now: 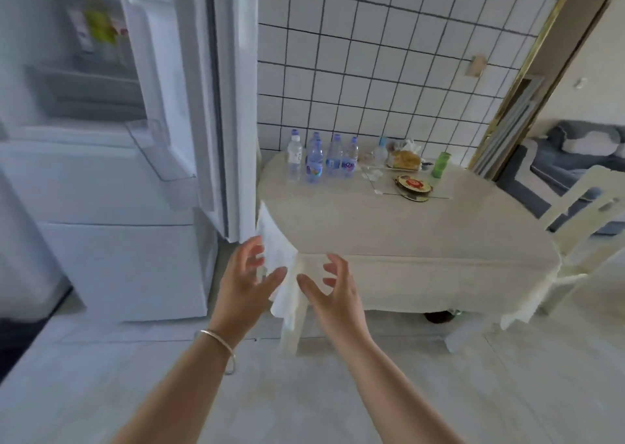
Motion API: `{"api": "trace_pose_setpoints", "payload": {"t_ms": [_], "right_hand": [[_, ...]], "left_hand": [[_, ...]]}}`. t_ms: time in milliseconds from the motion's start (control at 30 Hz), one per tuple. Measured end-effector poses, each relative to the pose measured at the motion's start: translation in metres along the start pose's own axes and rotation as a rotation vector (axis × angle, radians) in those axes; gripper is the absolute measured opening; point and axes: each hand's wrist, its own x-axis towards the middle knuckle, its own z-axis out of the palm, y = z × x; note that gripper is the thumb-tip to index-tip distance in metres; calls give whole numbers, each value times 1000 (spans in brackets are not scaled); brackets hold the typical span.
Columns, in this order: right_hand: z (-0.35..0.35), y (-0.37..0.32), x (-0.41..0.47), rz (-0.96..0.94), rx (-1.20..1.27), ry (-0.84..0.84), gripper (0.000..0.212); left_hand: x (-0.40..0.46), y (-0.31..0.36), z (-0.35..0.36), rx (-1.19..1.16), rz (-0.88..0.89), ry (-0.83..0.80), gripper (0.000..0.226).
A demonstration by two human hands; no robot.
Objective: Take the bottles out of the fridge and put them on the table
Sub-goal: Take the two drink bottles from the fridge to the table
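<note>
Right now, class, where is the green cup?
The green cup stands at the table's far right edge near the tiled wall, right of the bread bag and behind the round tin.

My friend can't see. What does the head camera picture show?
Two empty hands, left and right, reach out near a table. Water bottles stand at its far corner, beside an open fridge.
</note>
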Motion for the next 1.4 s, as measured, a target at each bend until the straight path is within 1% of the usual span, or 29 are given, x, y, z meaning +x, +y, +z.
{"api": "trace_pose_setpoints", "payload": {"t_ms": [100, 167, 267, 333, 433, 533, 633, 733, 867, 967, 1067, 1233, 1367, 1400], "right_hand": [[51, -39, -4, -97, 6, -88, 59], [88, -65, -6, -149, 16, -146, 59], [147, -109, -3, -208, 60, -230, 59], [188, -142, 6, -242, 109, -267, 59], [254, -193, 32, -259, 196, -286, 57], [319, -236, 63, -214, 254, -289, 54], [376, -272, 93, -168, 291, -299, 54], [422, -298, 127, -134, 271, -307, 56], [467, -322, 184, -155, 227, -286, 56], [496, -341, 239, -156, 264, -256, 55], [530, -362, 299, -176, 303, -231, 56], [576, -399, 399, -128, 381, -218, 57], [606, -421, 465, -126, 406, -207, 68], [612, -426, 479, -123, 398, -201, 67]], "left_hand": [[6, 3, -64, 8, 5, 151, 52], [16, 0, -110, -10, 15, 230, 47], [37, -6, -181, 1, 43, 290, 52], [54, -11, -226, 21, 66, 317, 52], [90, -24, -297, 78, 83, 315, 47], [139, -36, -363, 71, 77, 304, 48], [189, -44, -414, 81, 60, 291, 47], [236, -55, -445, 67, 45, 284, 47], [298, -69, -468, 52, 30, 266, 47], [356, -78, -482, 28, 28, 259, 46], [416, -83, -498, 23, 60, 290, 43], [506, -78, -526, 19, 55, 346, 43], [576, -77, -540, -28, 44, 337, 40], [594, -78, -543, -50, 36, 328, 39]]}}
